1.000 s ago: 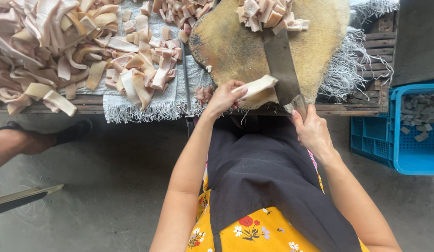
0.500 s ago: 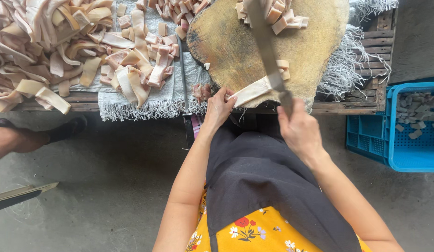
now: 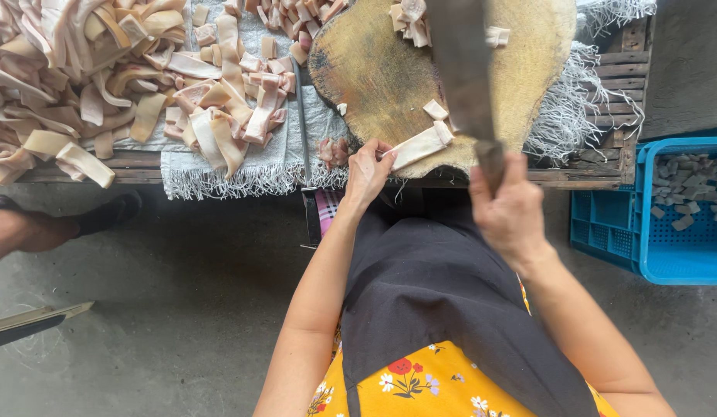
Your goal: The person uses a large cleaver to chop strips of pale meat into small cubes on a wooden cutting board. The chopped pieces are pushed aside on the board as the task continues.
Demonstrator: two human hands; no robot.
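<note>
Setting: a grey concrete floor (image 3: 181, 309) under a low slatted wooden table (image 3: 605, 166), a fringed grey cloth (image 3: 281, 166) spread over it.
Board: a round wooden chopping block (image 3: 374, 69) sits just ahead of both hands.
Left hand (image 3: 366, 171): its grip is pinched shut on the near end of a pale strip of skin (image 3: 422, 145), pinning it at the block's near edge.
Right hand (image 3: 509, 212): its grip is wrapped tight on the handle of a cleaver (image 3: 463, 69), blade raised over the strip.
Doing it well: keep the fingertips curled back from the cut line, strike square.
Around: a heap of uncut strips (image 3: 81, 77) far to the left; cut pieces (image 3: 409, 19) beyond the blade; a blue crate (image 3: 667, 224) right of the cleaver hand.
</note>
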